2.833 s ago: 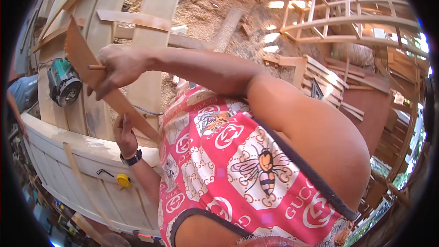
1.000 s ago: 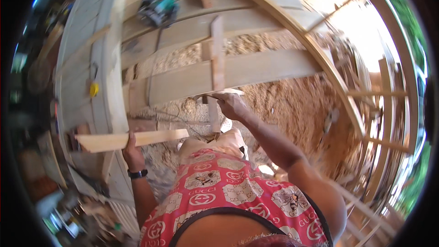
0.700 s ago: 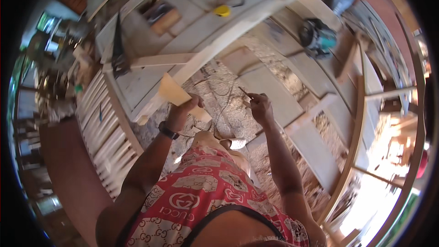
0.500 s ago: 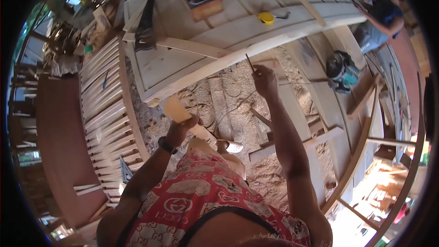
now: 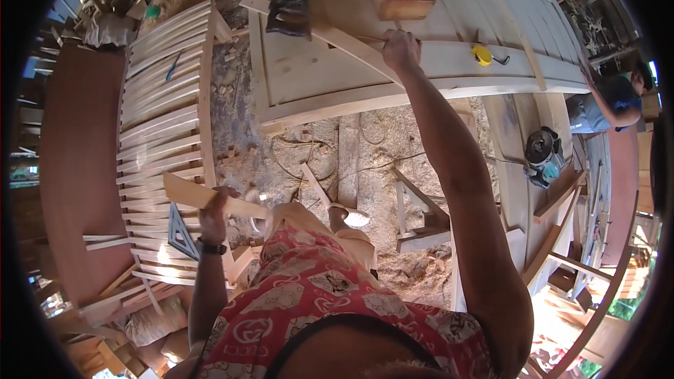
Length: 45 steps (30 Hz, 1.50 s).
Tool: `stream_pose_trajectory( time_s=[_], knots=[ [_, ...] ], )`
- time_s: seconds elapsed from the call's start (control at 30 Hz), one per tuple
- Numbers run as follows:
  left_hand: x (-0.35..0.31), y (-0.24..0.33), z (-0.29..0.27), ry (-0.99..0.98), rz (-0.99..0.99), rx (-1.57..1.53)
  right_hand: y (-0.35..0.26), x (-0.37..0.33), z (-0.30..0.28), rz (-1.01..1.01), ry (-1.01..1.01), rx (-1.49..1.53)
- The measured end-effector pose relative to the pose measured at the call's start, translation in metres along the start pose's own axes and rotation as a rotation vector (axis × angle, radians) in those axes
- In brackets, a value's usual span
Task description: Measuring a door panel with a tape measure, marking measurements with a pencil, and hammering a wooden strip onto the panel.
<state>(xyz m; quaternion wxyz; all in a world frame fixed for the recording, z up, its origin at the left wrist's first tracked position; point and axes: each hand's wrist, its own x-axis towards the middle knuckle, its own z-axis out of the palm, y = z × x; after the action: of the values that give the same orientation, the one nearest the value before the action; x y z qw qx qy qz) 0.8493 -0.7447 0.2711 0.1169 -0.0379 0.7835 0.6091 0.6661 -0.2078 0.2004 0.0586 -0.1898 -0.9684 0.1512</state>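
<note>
My left hand (image 5: 216, 212) is wrapped round a flat, pale wooden board (image 5: 186, 191), held above the slatted frame's near side. Reaching far forward, my right hand (image 5: 402, 50) is closed over the large pale wooden panel (image 5: 337, 102). A thin pencil-like stick shows in part at its fingers; the rest is hidden. Just left of that hand, a narrow wooden strip (image 5: 354, 48) lies slanted across the panel. The dark blade of a handsaw (image 5: 289, 10) rests over the strip's far end. To the right lies a yellow tape measure (image 5: 481, 55), beside a hooked dark metal piece (image 5: 500, 61).
A wooden box (image 5: 407, 8) stands on the panel. At left lies a slatted wooden frame (image 5: 158, 126) with a set square (image 5: 181, 233) on it. A power tool (image 5: 544, 151) sits on boards at right, its cord crossing sawdust. A co-worker (image 5: 604, 105) leans at the panel's right end.
My right hand has moved forward, from the panel's near edge to over the panel beside the strip. My left hand has carried the board leftward. The whole view has shifted.
</note>
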Motion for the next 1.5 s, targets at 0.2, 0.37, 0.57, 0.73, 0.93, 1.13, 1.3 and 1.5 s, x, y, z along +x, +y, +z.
stream_pose_trajectory(
  time_s=[0.2,0.37,0.57,0.73,0.93,1.13,1.3,1.5],
  knots=[
    [0.063,-0.016,-0.060,0.057,-0.111,-0.123,-0.009,0.038,0.003,0.121,0.068,-0.147],
    [0.161,-0.035,-0.125,-0.132,-0.062,-0.119,-0.032,0.022,0.017,0.097,0.315,-0.044],
    [0.253,-0.020,-0.253,-0.202,0.011,-0.133,-0.161,-0.119,0.023,0.209,0.693,0.152],
    [0.317,-0.012,-0.309,-0.294,0.253,-0.334,-0.345,-0.190,0.053,0.348,0.243,0.606],
    [0.343,0.006,-0.273,-0.714,0.402,-0.048,-0.539,-0.143,0.041,-0.303,-0.127,0.888],
    [0.340,0.008,-0.274,-0.514,0.491,-0.181,-0.613,-0.126,0.072,-0.248,-0.130,0.759],
    [0.352,0.024,-0.313,-0.285,0.353,0.010,-0.641,-0.100,0.103,-0.391,-0.074,0.721],
    [0.416,0.027,-0.337,-0.268,0.511,0.186,-0.672,-0.023,0.122,-0.429,-0.215,0.676]
  ],
)
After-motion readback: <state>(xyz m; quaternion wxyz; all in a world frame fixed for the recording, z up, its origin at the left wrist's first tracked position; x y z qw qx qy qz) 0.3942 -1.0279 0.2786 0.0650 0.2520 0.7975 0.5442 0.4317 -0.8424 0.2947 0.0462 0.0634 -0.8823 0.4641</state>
